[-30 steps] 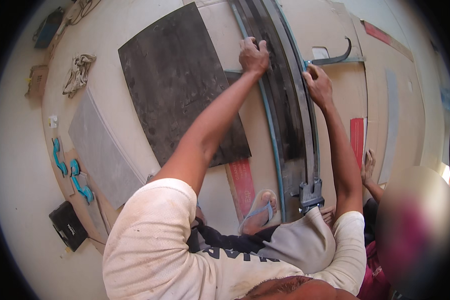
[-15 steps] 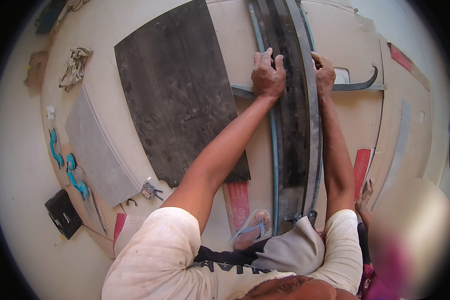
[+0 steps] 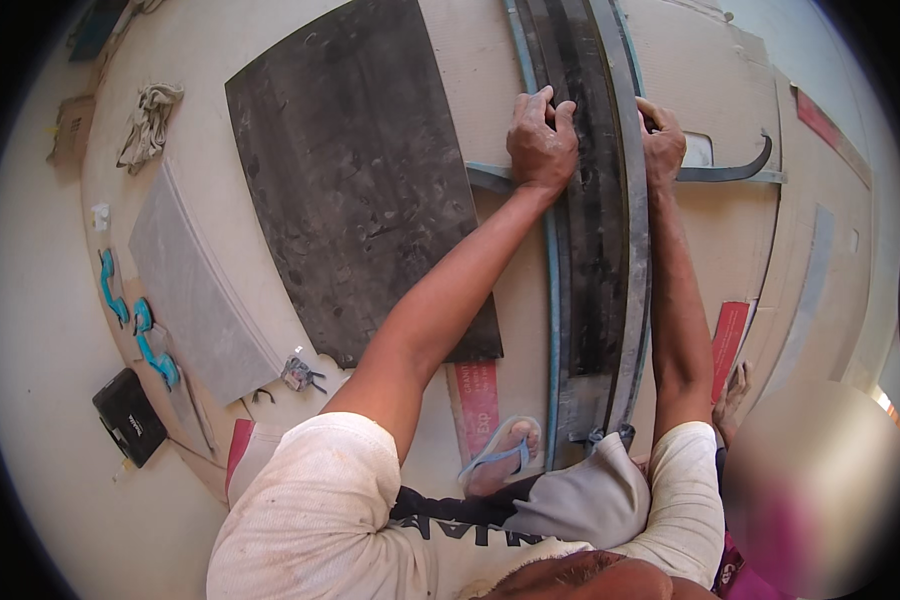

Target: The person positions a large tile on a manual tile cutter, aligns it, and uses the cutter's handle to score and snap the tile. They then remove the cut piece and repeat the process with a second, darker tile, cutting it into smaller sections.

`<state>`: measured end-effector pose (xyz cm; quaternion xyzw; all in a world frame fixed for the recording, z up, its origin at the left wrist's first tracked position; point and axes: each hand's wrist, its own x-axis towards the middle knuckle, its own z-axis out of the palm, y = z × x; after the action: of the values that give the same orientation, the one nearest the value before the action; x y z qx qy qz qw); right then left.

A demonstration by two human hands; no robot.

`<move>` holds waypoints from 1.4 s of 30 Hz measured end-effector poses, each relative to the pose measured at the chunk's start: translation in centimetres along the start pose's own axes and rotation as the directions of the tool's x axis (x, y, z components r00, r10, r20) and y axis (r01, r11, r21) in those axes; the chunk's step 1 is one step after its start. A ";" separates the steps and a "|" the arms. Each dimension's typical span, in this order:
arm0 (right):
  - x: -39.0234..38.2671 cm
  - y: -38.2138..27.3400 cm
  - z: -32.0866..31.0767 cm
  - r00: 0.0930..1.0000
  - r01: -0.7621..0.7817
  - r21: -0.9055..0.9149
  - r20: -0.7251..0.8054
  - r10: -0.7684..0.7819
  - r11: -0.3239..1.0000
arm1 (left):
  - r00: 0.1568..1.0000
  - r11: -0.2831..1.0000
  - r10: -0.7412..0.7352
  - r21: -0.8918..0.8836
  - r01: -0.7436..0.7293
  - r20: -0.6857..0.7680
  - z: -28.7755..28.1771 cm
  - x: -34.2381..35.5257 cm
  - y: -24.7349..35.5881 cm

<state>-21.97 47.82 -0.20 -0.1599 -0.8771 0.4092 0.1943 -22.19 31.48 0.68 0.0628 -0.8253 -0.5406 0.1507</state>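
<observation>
A long black and grey rail frame (image 3: 592,250) with light blue edges runs from the top of the view down towards my lap. Along its left edge, my left hand (image 3: 542,142) is closed, fingers curled and thumb raised, with a small dark part between thumb and finger. My right hand (image 3: 662,145) is curled closed at the right edge, opposite the left; whatever is in its fingers is mostly hidden. A crossbar passes under both hands, and a dark curved strip (image 3: 735,172) sticks out to the right. Left of the frame lies a large black slab (image 3: 355,190).
Grey slab (image 3: 195,290), turquoise suction-cup handles (image 3: 155,345), black case (image 3: 130,418) and crumpled cloth (image 3: 150,125) lie to the left. Cardboard (image 3: 710,80) is spread under the frame. My sandalled foot (image 3: 505,455) is beside its near end. Another person's hand (image 3: 735,400) shows at right.
The view has shifted slightly, and the frame and both hands sit a little further right in it. My right hand has turned a little, its fingers still curled at the frame's edge.
</observation>
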 end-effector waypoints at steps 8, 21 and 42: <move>0.1 0.4 -0.2 1.000 0.025 -0.054 0.008 -0.025 0.998 | 1.000 0.999 -0.029 -0.021 0.029 0.006 -0.2 0.1 0.2; 0.2 0.1 -0.4 0.999 0.042 -0.015 0.020 -0.042 0.999 | 1.000 0.999 -0.017 -0.035 0.017 -0.012 0.2 0.1 -0.4; 0.8 -0.5 -2.9 0.973 0.021 -0.169 0.229 0.018 0.985 | 0.995 0.995 -0.096 0.021 0.097 -0.022 1.0 0.1 -0.8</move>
<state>-21.31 49.78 2.07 -0.1268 -0.9255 0.3484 0.0775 -22.68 32.02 -0.43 0.1100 -0.8255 -0.5375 0.1325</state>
